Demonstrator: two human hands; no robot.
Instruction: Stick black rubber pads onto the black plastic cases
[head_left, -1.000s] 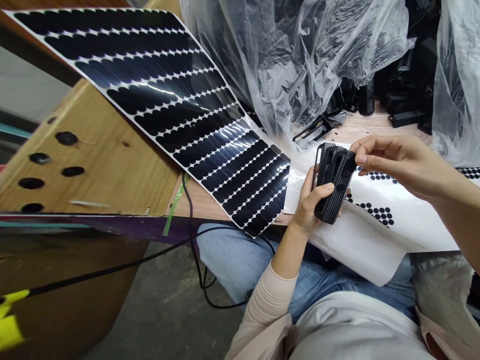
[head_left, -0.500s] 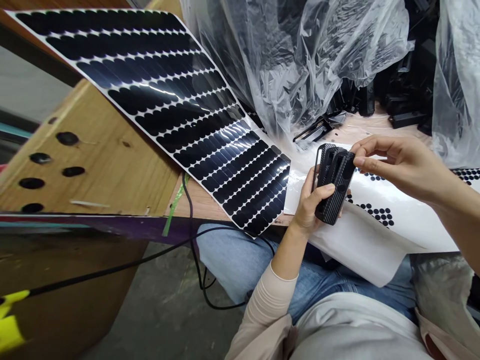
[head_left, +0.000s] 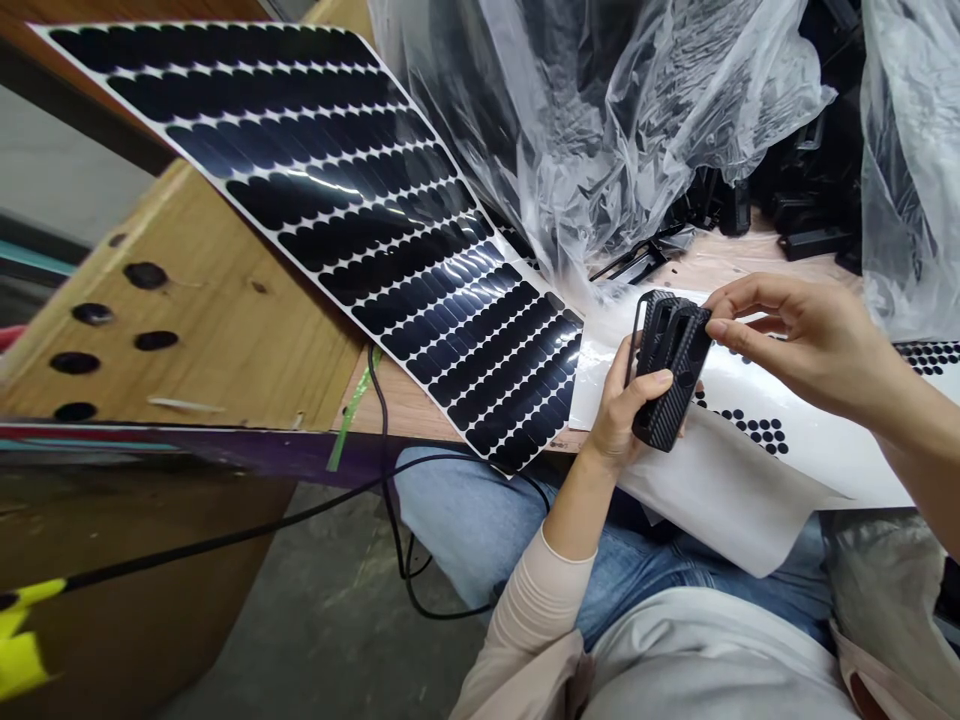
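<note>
My left hand (head_left: 622, 420) grips a black carbon-fibre-textured moulded case (head_left: 670, 372), holding it upright with the fingers wrapped around its lower part. My right hand (head_left: 799, 345) reaches in from the right, its thumb and fingertips pinching the case's upper end. Behind the hands lies a white backing sheet (head_left: 750, 480) with a few black dots left on it. To the left lies a large sheet of glossy black oval stickers (head_left: 375, 250), its corner close to my left hand.
A crumpled clear plastic bag (head_left: 592, 120) and a pile of black plastic parts (head_left: 810, 190) fill the back. A wooden board with holes (head_left: 217, 340) stands at left. A black cable (head_left: 382, 420) runs down past my knees (head_left: 465, 520).
The whole view has shifted slightly. Both hands still hold the case in nearly the same position.
</note>
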